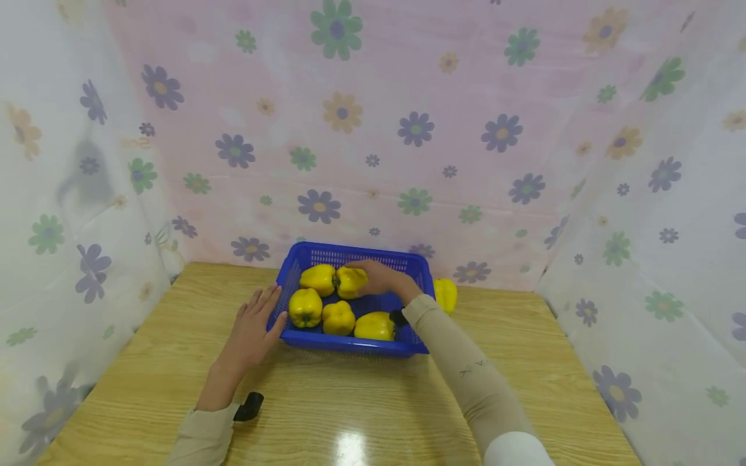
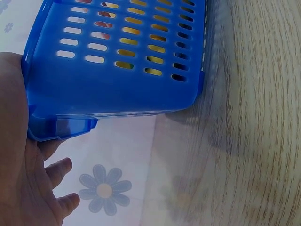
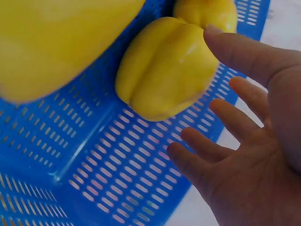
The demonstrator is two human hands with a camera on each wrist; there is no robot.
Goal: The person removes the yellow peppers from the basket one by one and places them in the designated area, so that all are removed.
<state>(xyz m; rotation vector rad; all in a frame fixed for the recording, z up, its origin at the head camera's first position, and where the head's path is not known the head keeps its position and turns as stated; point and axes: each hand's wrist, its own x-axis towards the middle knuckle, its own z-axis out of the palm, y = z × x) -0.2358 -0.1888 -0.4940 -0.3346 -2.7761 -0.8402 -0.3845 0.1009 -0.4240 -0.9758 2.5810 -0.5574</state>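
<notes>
A blue plastic basket (image 1: 357,345) with slotted walls holds several yellow bell peppers. My left hand (image 1: 252,330) rests at the basket's left rim, its fingers fairly straight; in the left wrist view that hand (image 2: 23,165) lies against the blue rim. My right hand (image 1: 377,277) reaches inside beside a yellow bell pepper (image 1: 351,283) at the back. In the right wrist view, the thumb lies at the edge of this bell pepper (image 3: 164,70), while the spread fingers (image 3: 202,146) are not curled round it. Another bell pepper (image 1: 317,279) sits to its left.
One more yellow bell pepper (image 1: 446,296) is outside the basket, by its right wall and partly hidden. Everything stands on a wood-grain table (image 1: 326,408). Flower-patterned curtains (image 1: 373,181) enclose the back and both sides, close behind the basket.
</notes>
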